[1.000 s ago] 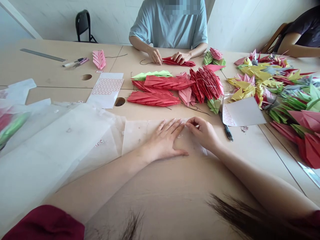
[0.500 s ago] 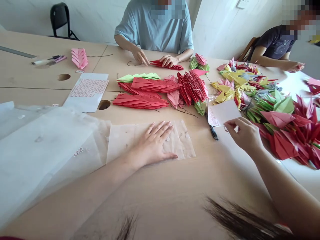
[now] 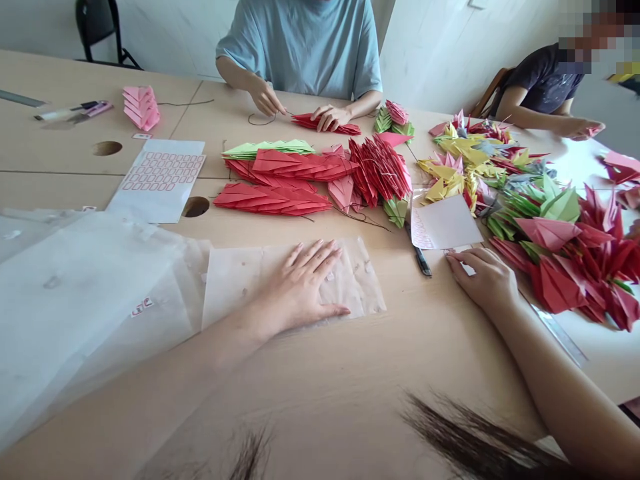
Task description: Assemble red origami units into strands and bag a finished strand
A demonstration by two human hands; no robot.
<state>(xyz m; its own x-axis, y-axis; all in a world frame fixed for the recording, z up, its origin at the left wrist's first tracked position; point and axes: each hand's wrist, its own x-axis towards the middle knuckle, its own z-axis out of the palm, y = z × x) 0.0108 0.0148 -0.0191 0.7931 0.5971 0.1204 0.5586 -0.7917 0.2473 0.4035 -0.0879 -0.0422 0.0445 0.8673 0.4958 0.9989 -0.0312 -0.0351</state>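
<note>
My left hand (image 3: 300, 287) lies flat with its fingers spread on a small translucent plastic sheet (image 3: 240, 277) on the wooden table (image 3: 380, 373). My right hand (image 3: 484, 279) rests palm down further right, with its fingers lightly curved over a small white slip (image 3: 468, 269). This hand sits just below a white label sheet (image 3: 447, 223) and beside a black pen (image 3: 420, 255). A heap of red, green and yellow folded paper pieces (image 3: 555, 227) lies right of that hand.
Strings of red and green folded paper (image 3: 273, 199) lie mid-table beside a sticker sheet (image 3: 160, 177). Large translucent sheets (image 3: 75, 293) cover the left. A clear ruler (image 3: 560, 333) lies at the right. A person in blue (image 3: 300, 47) and another person (image 3: 543, 87) work opposite.
My right hand left the plastic sheet, swung right to the label sheet and came down onto the table over a white slip. My left hand stayed flat. The view shifted right.
</note>
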